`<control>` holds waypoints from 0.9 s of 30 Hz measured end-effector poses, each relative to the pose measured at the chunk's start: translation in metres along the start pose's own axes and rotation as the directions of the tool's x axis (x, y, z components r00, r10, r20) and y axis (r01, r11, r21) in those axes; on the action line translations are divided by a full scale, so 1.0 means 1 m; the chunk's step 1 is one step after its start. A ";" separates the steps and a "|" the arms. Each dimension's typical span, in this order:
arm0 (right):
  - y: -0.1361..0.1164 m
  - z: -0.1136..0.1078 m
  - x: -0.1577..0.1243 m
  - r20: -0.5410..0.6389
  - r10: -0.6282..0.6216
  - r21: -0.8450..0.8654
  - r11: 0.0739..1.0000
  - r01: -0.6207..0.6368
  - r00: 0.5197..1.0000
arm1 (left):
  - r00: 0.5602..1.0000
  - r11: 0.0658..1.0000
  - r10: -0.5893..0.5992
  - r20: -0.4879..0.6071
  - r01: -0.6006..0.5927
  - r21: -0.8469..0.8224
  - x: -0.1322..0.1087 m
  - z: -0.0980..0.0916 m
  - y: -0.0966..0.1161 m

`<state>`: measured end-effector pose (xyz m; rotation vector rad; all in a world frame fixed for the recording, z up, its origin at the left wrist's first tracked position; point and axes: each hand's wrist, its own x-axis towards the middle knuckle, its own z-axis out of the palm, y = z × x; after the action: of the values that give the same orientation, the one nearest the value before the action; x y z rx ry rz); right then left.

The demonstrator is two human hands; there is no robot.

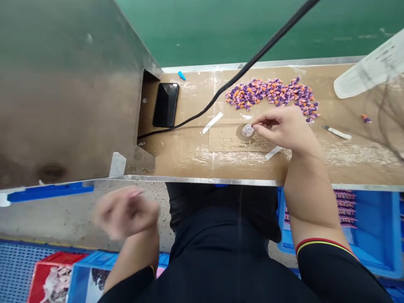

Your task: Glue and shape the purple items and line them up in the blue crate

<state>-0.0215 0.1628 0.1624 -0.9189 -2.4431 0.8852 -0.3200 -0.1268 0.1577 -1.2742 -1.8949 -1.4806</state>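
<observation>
Print on white sheet (369, 67) unreadable; right hand (284, 130) pinches clear plastic piece (248, 130).

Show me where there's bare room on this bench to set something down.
Free: the bench between the knife and the front edge, and the patch between the phone and the cardboard. Crowded: by the right hand, with the vial and the purple-and-orange pieces.

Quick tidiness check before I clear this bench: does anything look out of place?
Yes. A lone blue cone-shaped piece lies near the far edge of the bench, well away from the purple and orange pile, and no other blue piece shows there. A purple and orange stray also sits apart, right of the pile.
</observation>
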 end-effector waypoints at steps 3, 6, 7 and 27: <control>-0.004 0.000 0.000 0.066 -0.021 -0.063 0.998 0.026 0.998 | 0.938 0.944 0.320 0.134 -0.303 -0.132 -0.043 0.034 0.022; -0.005 0.000 0.000 0.066 -0.023 -0.116 0.993 0.030 0.998 | 0.926 0.949 0.228 0.302 -0.142 -0.282 -0.044 0.075 0.049; -0.006 0.001 0.000 0.066 -0.016 -0.133 0.991 0.025 0.998 | 0.921 0.939 0.219 0.322 -0.110 -0.326 -0.039 0.088 0.056; 0.003 0.013 -0.001 -0.063 -0.196 -0.181 0.966 0.182 0.979 | 0.269 0.177 -0.185 0.945 0.955 -0.237 -0.001 0.197 0.054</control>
<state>-0.0264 0.1584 0.1513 -0.7463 -2.5171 0.5643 -0.2344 0.0536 0.1175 -1.7162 -2.6391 -3.0964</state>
